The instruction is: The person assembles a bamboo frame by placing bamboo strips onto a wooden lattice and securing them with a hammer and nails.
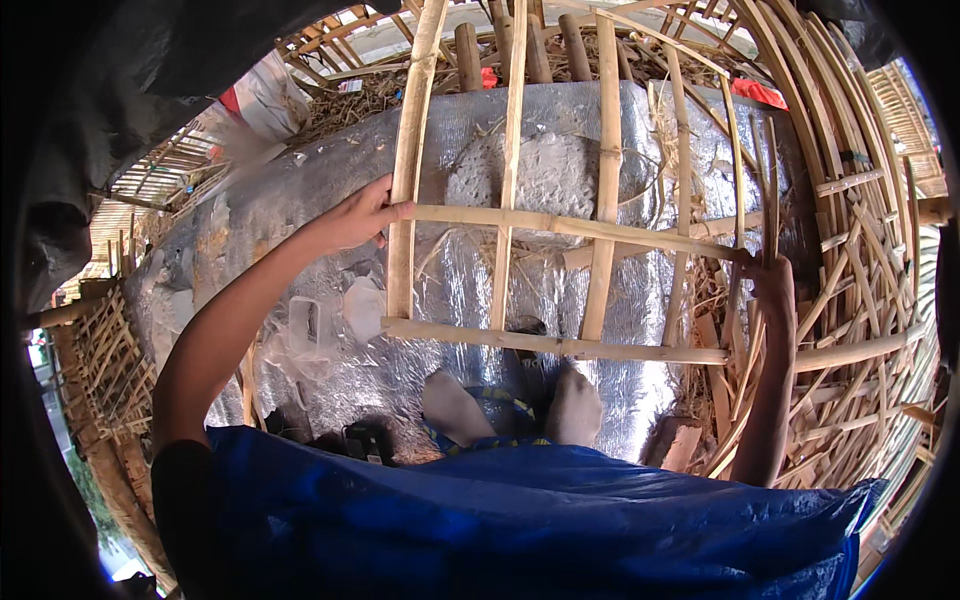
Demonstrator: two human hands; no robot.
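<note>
A lattice of split bamboo strips is spread in front of me, with long uprights crossed by two horizontal slats. My left hand is closed around the leftmost upright, where the upper slat meets it. At the other end of that slat, my right hand grips thin bamboo strips at the lattice's right side; its fingers are partly hidden. Beneath the lattice lies a rough pale slab on a silvery foil mat. The lower slat crosses just beyond my feet.
Long bamboo strips stand bundled at the right, above a heap of loose pieces. A blue sheet covers my lap. Round posts and shavings lie at the far side. Clear plastic rests on the left.
</note>
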